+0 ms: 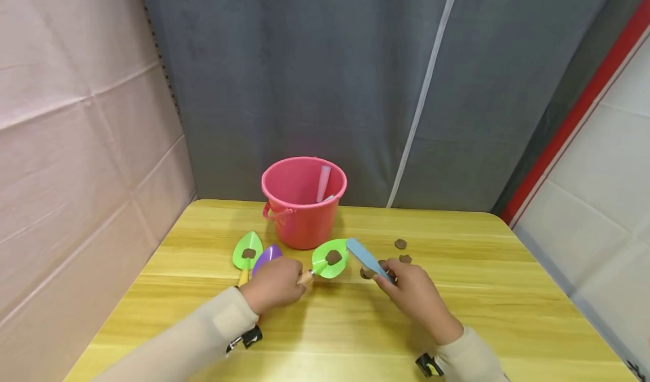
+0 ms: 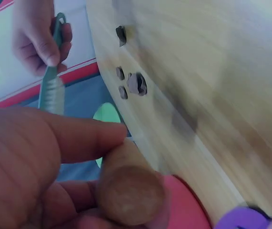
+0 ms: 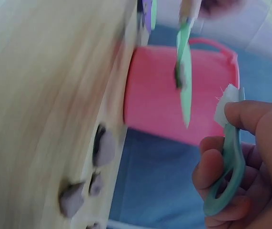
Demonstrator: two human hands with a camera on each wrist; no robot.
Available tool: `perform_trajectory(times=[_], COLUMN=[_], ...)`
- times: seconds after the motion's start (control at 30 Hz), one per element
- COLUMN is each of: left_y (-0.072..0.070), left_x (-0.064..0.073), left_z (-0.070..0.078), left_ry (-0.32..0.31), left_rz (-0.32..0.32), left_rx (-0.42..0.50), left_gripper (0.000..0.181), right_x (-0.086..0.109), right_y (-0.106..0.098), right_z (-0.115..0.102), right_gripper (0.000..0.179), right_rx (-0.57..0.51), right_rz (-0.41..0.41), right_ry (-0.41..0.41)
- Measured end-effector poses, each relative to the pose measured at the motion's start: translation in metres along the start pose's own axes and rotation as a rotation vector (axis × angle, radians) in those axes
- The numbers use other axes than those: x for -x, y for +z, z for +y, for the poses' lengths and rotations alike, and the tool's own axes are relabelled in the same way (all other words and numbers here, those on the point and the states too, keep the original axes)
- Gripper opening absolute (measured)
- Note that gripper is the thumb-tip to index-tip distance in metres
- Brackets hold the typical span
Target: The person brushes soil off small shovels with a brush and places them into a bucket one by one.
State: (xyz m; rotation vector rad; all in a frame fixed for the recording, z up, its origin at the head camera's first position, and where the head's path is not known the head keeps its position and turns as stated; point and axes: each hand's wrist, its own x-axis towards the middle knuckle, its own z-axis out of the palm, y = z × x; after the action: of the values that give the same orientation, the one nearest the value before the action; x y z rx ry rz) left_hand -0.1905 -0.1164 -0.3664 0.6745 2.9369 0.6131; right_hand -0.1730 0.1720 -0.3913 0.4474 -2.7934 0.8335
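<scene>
My left hand [image 1: 276, 283] grips the wooden handle [image 2: 132, 195] of a small green trowel [image 1: 321, 253]. A brown lump [image 1: 333, 257] rests on its blade, which is raised over the table in the right wrist view. In my right hand [image 1: 413, 292] is a blue-green brush [image 1: 361, 254] with white bristles [image 2: 55, 95], pinched by its handle. The brush tip points toward the trowel blade. Beside my right fingers lie several brown lumps [image 1: 400, 244] on the table. A purple trowel [image 1: 268, 254] is partly hidden behind my left hand.
Behind the trowel stands a pink bucket [image 1: 310, 227] with a pink handle [image 1: 323, 183] sticking up inside. Left of it lies another green trowel [image 1: 250, 240] carrying a brown lump [image 1: 249, 253]. The wooden table [image 1: 482, 275] ends at a grey curtain [image 1: 325, 88].
</scene>
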Motion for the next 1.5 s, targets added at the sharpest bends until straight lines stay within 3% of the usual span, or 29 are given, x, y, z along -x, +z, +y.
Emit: perform_trajectory(times=[0.2, 0.3, 0.43, 0.77, 1.23, 1.4, 1.5], left_y=[0.006, 0.007, 0.009, 0.012, 0.012, 0.013, 0.014], left_x=[-0.003, -0.005, -0.007, -0.006, -0.004, -0.003, -0.003], left_z=[0.015, 0.021, 0.027, 0.03, 0.028, 0.022, 0.019], left_ry=[0.033, 0.067, 0.092, 0.042, 0.054, 0.027, 0.013], left_rz=[-0.037, -0.043, -0.05, -0.103, -0.1, -0.117, -0.114], left_rx=[-0.011, 0.008, 0.009, 0.023, 0.054, 0.084, 0.091], left_gripper=[0.025, 0.029, 0.033, 0.034, 0.036, 0.032, 0.028], right_x=[-0.001, 0.0, 0.004, 0.007, 0.005, 0.003, 0.002], right_y=[0.018, 0.025, 0.029, 0.03, 0.023, 0.018, 0.017], right_z=[-0.017, -0.02, -0.021, -0.007, 0.007, 0.012, 0.009], right_gripper=[0.013, 0.021, 0.03, 0.031, 0.03, 0.026, 0.024], right_rx=[0.052, 0.121, 0.18, 0.215, 0.189, 0.187, 0.151], right_rz=[0.003, -0.014, -0.037, -0.036, -0.033, 0.01, 0.015], right_ry=[-0.121, -0.142, -0.118, -0.042, 0.004, 0.055, 0.042])
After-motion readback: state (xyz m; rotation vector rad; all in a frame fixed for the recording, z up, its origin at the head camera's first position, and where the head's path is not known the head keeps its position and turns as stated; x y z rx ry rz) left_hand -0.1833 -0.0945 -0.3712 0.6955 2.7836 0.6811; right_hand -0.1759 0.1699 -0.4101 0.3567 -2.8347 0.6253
